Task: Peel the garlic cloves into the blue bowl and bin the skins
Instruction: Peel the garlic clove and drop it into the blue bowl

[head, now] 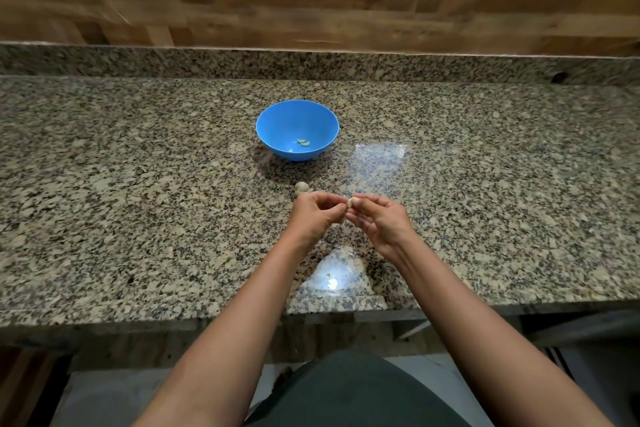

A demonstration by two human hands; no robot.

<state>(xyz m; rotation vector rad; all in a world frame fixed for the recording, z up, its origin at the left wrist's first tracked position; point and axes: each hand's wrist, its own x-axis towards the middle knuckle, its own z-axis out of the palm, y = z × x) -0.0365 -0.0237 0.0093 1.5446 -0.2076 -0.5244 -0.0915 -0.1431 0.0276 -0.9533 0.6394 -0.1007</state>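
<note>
A blue bowl stands on the granite counter with three peeled garlic cloves at its bottom. Just in front of it lies a pale piece of garlic bulb. Above the counter, nearer to me, both hands meet around one garlic clove. My right hand pinches the clove between thumb and fingers. My left hand has its curled fingertips on the clove's left side. Most of the clove is hidden by the fingers.
The granite counter runs wide to both sides, with a raised granite backsplash and a wood-panelled wall behind. The counter's front edge lies close below my forearms. No bin is in view.
</note>
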